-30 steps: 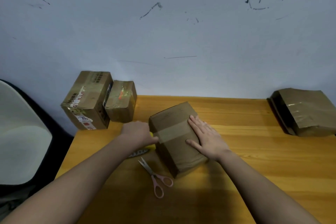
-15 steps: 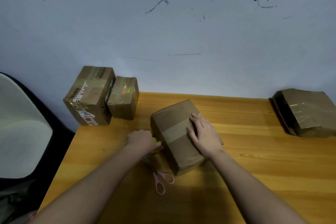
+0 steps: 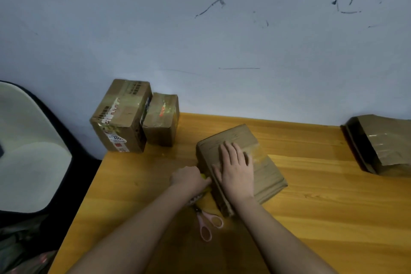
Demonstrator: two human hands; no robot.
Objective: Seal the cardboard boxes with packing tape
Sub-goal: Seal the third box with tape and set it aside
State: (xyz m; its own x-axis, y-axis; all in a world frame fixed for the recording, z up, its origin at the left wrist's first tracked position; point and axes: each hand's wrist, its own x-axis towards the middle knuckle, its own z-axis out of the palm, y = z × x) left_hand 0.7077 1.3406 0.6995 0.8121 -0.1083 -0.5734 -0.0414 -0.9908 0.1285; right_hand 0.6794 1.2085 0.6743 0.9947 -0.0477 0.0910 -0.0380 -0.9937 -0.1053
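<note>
A brown cardboard box [image 3: 264,169] lies on the wooden table [image 3: 322,207] with a band of tape across its top. My right hand [image 3: 235,167] lies flat on the box's top near its left edge, fingers straight. Beside the box's left side, my left hand [image 3: 189,179] is curled round a yellow-green tape dispenser [image 3: 203,177], mostly hidden under the hand. Its serrated end [image 3: 195,199] shows below my wrist.
Pink-handled scissors [image 3: 208,224] lie on the table just in front of the box. Two taped boxes [image 3: 124,118] [image 3: 162,118] stand at the table's back left corner. A flattened brown package [image 3: 387,142] sits at the right edge. A chair [image 3: 29,151] stands left of the table.
My right hand slid leftward across the box top toward its left edge. My left hand with the dispenser dropped lower along the box's left side. The box turned slightly.
</note>
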